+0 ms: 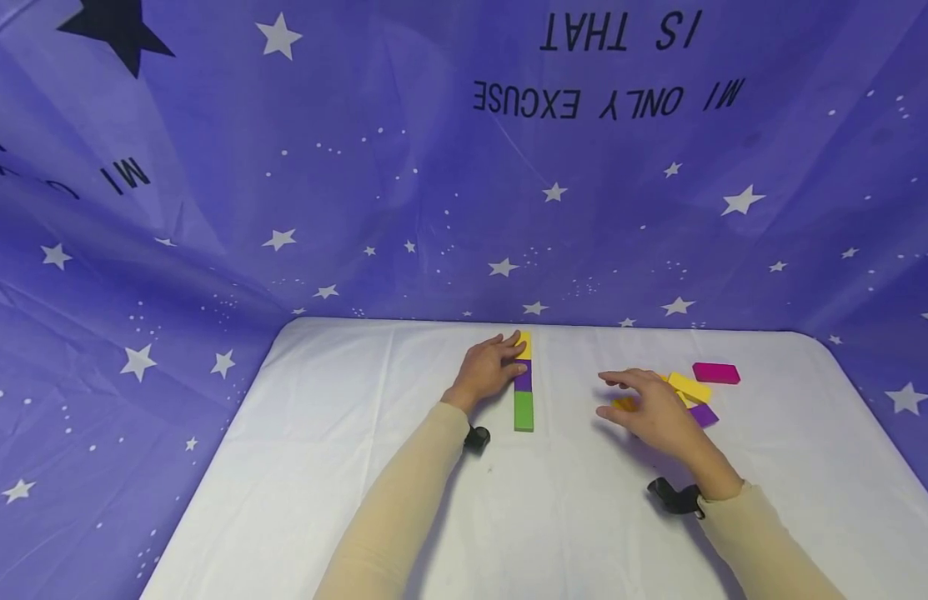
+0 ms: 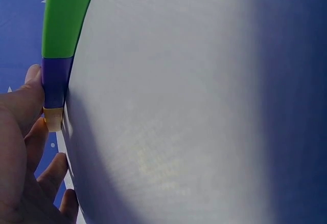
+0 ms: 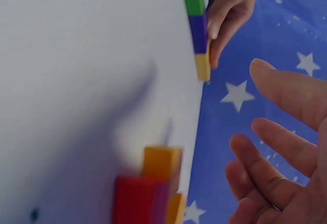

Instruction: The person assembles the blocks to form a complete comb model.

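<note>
Yellow blk [image 1: 526,349] & purple blk [image 1: 524,383] touch L grip [image 1: 484,371], R grip [image 1: 654,414] spread

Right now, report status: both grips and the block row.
Left grip touching yellow block, purple block. Row straight, ending in green block. Right grip empty, near loose blocks. Nothing between right grip and row.

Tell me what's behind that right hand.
In the head view, a yellow block, a purple block and an orange piece show past the right hand. Whatever the hand itself covers can't be seen there.
</note>
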Action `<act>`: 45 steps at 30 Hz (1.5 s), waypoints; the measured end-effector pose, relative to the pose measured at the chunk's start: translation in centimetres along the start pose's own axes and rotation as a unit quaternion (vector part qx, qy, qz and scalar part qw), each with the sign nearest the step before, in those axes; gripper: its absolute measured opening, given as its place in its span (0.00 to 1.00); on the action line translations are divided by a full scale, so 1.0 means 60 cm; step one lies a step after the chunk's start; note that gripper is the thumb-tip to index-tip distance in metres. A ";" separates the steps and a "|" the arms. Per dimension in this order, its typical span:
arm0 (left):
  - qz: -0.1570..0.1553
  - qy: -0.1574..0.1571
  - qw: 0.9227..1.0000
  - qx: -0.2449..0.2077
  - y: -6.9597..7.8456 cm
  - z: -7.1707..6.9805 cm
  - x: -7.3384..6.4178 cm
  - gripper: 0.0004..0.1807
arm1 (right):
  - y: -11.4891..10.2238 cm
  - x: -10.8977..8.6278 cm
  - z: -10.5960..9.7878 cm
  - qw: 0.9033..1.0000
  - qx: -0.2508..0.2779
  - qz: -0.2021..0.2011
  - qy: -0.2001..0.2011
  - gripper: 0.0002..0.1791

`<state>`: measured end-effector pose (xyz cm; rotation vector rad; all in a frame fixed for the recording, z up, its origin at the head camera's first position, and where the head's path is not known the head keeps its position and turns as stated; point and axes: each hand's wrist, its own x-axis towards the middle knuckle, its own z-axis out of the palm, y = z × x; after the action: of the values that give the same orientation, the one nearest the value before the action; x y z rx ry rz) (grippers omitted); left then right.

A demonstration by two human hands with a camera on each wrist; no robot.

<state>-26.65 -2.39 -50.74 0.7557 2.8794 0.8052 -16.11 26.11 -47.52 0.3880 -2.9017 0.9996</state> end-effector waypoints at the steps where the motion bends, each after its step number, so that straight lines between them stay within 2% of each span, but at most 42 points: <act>1: 0.000 0.001 1.000 0.000 0.000 0.000 0.000 0.26 | 0.004 -0.001 -0.002 1.000 -0.005 0.004 0.001 0.31; 8: -0.004 0.005 1.000 -0.009 -0.001 -0.001 0.003 0.26 | 0.027 -0.010 -0.007 0.999 -0.045 0.026 -0.001 0.33; 16: 0.001 0.007 1.000 -0.011 -0.002 -0.004 0.004 0.25 | 0.035 -0.014 -0.004 0.995 -0.074 0.062 0.018 0.33; 23: 0.002 0.009 1.000 -0.011 -0.003 -0.004 0.004 0.25 | 0.039 -0.013 0.007 0.996 -0.077 0.046 0.028 0.30; 36: 0.004 0.007 1.000 -0.015 -0.001 -0.003 0.001 0.25 | 0.038 -0.016 0.012 0.994 -0.079 0.066 0.020 0.28; 45: 0.004 0.006 1.000 -0.011 -0.003 0.001 -0.001 0.25 | 0.035 -0.019 0.013 0.994 -0.078 0.064 0.036 0.29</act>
<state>-26.66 -2.50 -50.90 0.7633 2.8738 0.8438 -15.51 27.46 -49.55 0.1571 -2.9441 0.7768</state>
